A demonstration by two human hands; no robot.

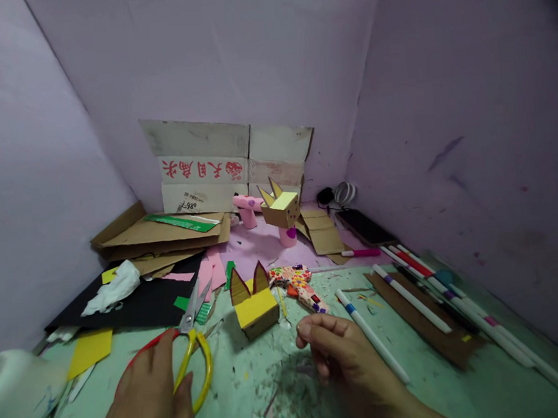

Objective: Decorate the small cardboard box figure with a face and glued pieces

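My left hand (146, 393) is closed round the red handle of a pair of scissors (190, 319), whose yellow loop sticks out to the right and whose blades stand slightly apart, pointing away. Curled in a pinch, my right hand (335, 346) hovers over the green table; what its fingers hold, if anything, I cannot make out. Between the hands sits a yellow-topped cardboard box (257, 312) with two pointed ears. A floral-patterned piece (304, 286) lies just behind the right hand. Farther back, a similar eared box (282, 210) rests on a pink tube.
White markers (411, 298) lie on the right near a brown cardboard strip (423, 326) and a dark phone (365, 226). Back left are cardboard sheets (165, 234), black paper (155, 302) and a crumpled tissue (116, 287). A white rounded object (21, 397) stands front left.
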